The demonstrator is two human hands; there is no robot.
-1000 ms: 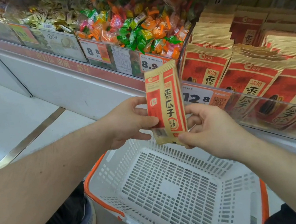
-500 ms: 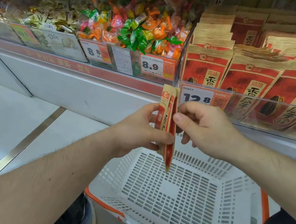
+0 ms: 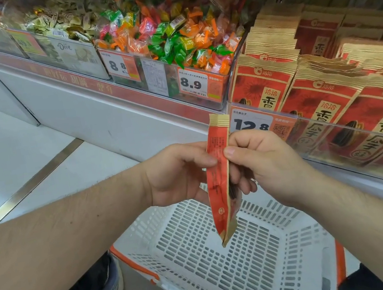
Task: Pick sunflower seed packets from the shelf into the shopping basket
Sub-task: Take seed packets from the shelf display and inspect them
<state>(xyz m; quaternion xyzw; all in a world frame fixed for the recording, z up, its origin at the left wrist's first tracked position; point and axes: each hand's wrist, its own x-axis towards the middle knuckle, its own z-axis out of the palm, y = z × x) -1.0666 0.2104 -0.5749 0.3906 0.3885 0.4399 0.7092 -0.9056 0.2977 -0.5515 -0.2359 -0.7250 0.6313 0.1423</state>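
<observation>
Since a second ago the packet [image 3: 220,177] has turned from face-on to edge-on and dropped lower, so its bottom corner now hangs over the basket [image 3: 230,263], which has nothing in it that I can see. Both my hands hold it: the left hand [image 3: 177,174] pinches the red side with thumb on the near edge and fingers curled behind, and the right hand [image 3: 259,159] pinches the other edge with its thumb [image 3: 230,151] pressed on the paper and the fingers curled round behind. Neither hand is spread; both are closed on this one packet. To do this step well, I judge I should lower it further toward the basket floor before letting go, keep it near the middle and away from the orange rim [image 3: 135,265], and release both pinches together so it falls flat instead of tipping out. Paper like this is light and may flutter if dropped from high up. More packets [image 3: 322,98] stand in rows on the shelf [image 3: 357,127] at my right, behind the clear front rail.
</observation>
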